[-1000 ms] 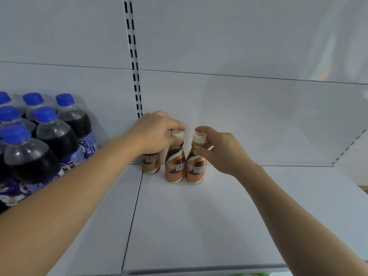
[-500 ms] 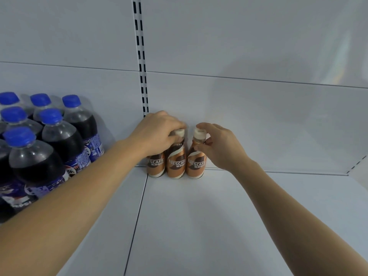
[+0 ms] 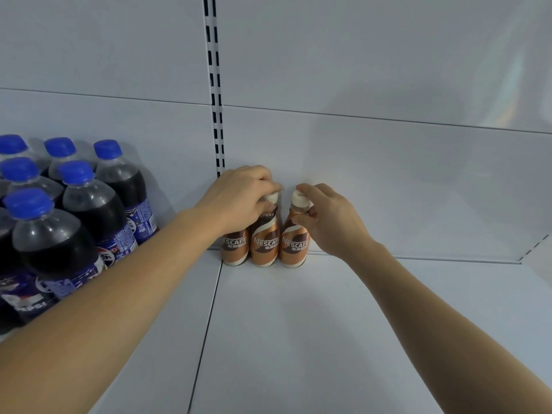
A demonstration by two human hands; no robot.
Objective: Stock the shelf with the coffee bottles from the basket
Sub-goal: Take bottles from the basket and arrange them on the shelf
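Three brown Nescafe coffee bottles with white caps stand in a row against the back wall of the white shelf (image 3: 298, 339). My left hand (image 3: 239, 201) grips the top of the middle bottle (image 3: 265, 246) and covers the top of the left bottle (image 3: 235, 248). My right hand (image 3: 325, 219) pinches the neck and cap of the right bottle (image 3: 294, 248). The basket is out of view.
A pack of dark cola bottles with blue caps (image 3: 74, 216) fills the shelf on the left. A slotted upright (image 3: 215, 85) runs down the back wall. The shelf's right side wall (image 3: 537, 249) is at the far right.
Both hands pushed the middle and right bottles back towards the wall, into line with the left bottle. The camera has moved closer and a little left.
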